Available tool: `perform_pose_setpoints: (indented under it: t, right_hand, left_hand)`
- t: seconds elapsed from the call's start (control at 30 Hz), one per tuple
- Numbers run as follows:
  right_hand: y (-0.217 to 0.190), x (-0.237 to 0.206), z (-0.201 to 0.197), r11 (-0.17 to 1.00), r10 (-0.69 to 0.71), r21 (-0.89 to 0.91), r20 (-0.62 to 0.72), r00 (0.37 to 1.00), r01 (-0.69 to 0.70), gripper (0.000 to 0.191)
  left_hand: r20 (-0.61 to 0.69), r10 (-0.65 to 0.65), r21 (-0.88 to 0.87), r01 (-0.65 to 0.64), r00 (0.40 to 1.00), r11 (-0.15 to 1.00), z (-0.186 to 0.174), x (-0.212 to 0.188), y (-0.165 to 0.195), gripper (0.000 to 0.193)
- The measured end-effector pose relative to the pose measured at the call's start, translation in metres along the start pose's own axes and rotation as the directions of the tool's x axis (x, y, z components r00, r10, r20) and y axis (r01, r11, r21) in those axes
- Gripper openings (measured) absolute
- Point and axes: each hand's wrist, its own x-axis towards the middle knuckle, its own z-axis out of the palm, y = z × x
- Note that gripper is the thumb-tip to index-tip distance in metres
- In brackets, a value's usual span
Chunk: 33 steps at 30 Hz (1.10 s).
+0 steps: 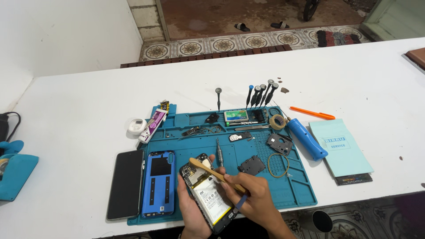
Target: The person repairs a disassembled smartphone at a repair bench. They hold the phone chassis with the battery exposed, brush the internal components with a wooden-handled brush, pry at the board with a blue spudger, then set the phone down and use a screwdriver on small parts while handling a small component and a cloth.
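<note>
Your right hand pinches a wooden stick, tip angled up-left over the opened phone. Your left hand cradles that phone from beneath, tilted, at the blue mat's near edge, just right of the blue back cover.

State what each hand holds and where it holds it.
Left hand holds the opened phone by its lower left edge. Right hand holds the wooden pry stick near its rear end.

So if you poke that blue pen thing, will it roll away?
Probably. The blue tool looks round and smooth, lying half off the mat on the table, so it would likely roll. It looks stiff, and chunky enough to feel fairly heavy.
</note>
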Motion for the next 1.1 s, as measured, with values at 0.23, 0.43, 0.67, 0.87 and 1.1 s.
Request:
perform_pose_setpoints:
  t: [0.23, 0.43, 0.67, 0.87, 1.1]
  right_hand:
    - [0.0011, -0.0011, -0.0003, 0.995, -0.048, 0.087, 0.004, 0.999, 0.047, 0.013]
    - [0.0002, 0.0004, 0.0009, 0.991, -0.133, -0.006, 0.016, 0.991, 0.133, 0.015]
    - [-0.0009, 0.0019, 0.0008, 0.996, -0.084, -0.022, -0.036, 0.996, 0.083, 0.016]
    - [0.0010, -0.0011, -0.0011, 0.995, -0.096, 0.028, -0.029, 0.995, 0.097, 0.014]
    - [0.0031, -0.0035, -0.0019, 0.994, -0.052, 0.093, -0.031, 0.998, 0.055, 0.009]
  left_hand:
    - [0.051, -0.118, 0.004, 0.118, 0.992, 0.993, -0.0034, -0.0012, 0.0004, 0.085]
    - [0.023, -0.086, -0.094, 0.088, 0.996, 0.992, -0.0033, 0.0002, 0.0018, 0.084]
    - [-0.113, -0.008, -0.030, 0.004, 0.994, 1.000, 0.0032, 0.0010, 0.0033, 0.087]
    - [-0.024, -0.114, -0.094, 0.111, 0.993, 0.989, 0.0016, -0.0007, 0.0009, 0.088]
    - [0.056, -0.047, -0.048, 0.050, 0.997, 0.998, 0.0011, -0.0027, 0.0013, 0.088]
